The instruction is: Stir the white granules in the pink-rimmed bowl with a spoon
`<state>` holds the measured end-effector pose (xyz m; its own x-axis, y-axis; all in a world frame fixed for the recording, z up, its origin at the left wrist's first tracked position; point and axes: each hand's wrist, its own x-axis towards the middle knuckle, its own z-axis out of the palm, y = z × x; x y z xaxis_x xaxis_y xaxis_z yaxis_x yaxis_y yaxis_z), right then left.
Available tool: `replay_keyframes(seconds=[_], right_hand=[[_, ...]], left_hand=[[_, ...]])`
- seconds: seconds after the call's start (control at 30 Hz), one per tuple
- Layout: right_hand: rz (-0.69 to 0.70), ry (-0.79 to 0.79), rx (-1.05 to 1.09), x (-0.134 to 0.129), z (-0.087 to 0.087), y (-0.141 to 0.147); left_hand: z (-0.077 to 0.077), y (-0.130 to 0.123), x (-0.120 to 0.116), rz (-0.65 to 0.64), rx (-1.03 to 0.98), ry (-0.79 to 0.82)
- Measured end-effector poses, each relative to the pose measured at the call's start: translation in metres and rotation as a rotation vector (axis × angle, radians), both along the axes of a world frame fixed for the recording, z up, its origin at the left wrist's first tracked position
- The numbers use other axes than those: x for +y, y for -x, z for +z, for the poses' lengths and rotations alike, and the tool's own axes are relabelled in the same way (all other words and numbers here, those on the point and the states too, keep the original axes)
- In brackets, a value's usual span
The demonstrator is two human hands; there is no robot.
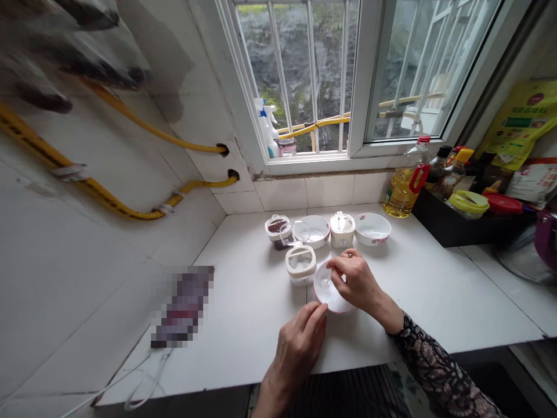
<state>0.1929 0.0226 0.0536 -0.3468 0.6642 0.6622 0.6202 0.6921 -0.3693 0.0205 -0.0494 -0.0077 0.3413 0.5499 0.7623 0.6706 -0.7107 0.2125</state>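
A white bowl with a pink rim [322, 289] stands near the counter's front, with white contents that I cannot make out clearly. My left hand [302, 337] pinches the near left side of its rim. Over the bowl, my right hand [354, 278] is closed round a thin clear utensil [327, 275], whose lower end is in the bowl. Just left of the bowl sits a square jar with white contents [300, 265]. Behind are a jar of dark red contents [278, 230], a white bowl [317, 231], a jar of pale powder [342, 230] and a flowered bowl [373, 229].
An oil bottle [404, 183] stands at the back right beside a black box [452, 223] of bottles and jars. A purple-handled pot [528, 255] is at the far right. On the left lie a pixelated object [185, 307] and a white cable [143, 377].
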Motion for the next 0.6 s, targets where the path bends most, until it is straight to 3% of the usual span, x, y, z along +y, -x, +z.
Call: replay_keyframes(seconds=[0.13, 0.4, 0.6], right_hand=[[-0.096, 0.075, 0.157, -0.0006, 0.0001, -0.0002], [-0.157, 0.169, 0.131, 0.0025, -0.0021, -0.0023], [-0.101, 0.270, 0.087, 0.0033, -0.0024, -0.0009]], left_hand=[[-0.0003, 0.0002, -0.0005, -0.001, 0.005, 0.004], [-0.0003, -0.0005, 0.0008, -0.002, 0.004, 0.004], [0.0000, -0.0001, 0.0010, -0.004, 0.007, 0.009]])
